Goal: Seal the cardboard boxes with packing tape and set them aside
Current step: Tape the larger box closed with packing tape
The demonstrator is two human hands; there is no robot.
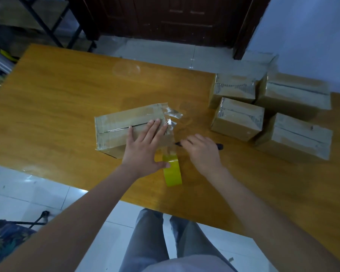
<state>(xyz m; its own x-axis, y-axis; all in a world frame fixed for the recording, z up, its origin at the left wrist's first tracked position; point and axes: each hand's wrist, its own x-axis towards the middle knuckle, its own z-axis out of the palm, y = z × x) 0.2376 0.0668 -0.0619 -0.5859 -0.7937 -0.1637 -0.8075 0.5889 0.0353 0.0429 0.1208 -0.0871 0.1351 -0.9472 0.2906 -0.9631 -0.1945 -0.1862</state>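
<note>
Cardboard box (pixel 126 128): on the wooden table (pixel 57 99), under the left hand (pixel 145 148), which presses flat with straight fingers.
Tape strip (pixel 170 122): loose, crumpled past the fingertips.
Right hand (pixel 202 152): curled around a black tool (pixel 219 147).
Yellow tape roll (pixel 173 173): between both hands, near the thumb.
Sealed boxes (pixel 238 118): 4, right of the right hand.

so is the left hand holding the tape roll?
No, the left hand lies flat on the box; the tape roll stands on the table beside it.
</note>
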